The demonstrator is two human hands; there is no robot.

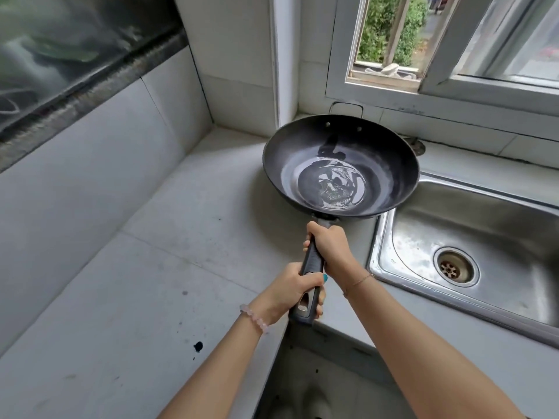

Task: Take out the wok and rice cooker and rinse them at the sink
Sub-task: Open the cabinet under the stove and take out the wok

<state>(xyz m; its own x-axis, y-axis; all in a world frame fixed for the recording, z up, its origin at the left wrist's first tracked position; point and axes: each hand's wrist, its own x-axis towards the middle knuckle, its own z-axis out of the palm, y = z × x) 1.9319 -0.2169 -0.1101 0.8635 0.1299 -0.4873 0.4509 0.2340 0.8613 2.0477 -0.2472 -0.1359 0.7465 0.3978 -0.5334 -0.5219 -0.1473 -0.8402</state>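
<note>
A dark wok [384, 167] with a long black handle [313, 261] hangs level above the corner of the counter, left of the steel sink [472, 219]. A shallow pool of water shines in its bottom. My right hand [328, 244] grips the handle close to the bowl. My left hand [292, 290] grips the handle's rear end, thumb on top. No rice cooker shows in this view.
The pale tiled counter [157, 267] runs left and forward, with a few dark spots. The sink's drain [455, 267] lies at the right. A window [438, 40] stands behind the wok. Tiled walls close off the left corner.
</note>
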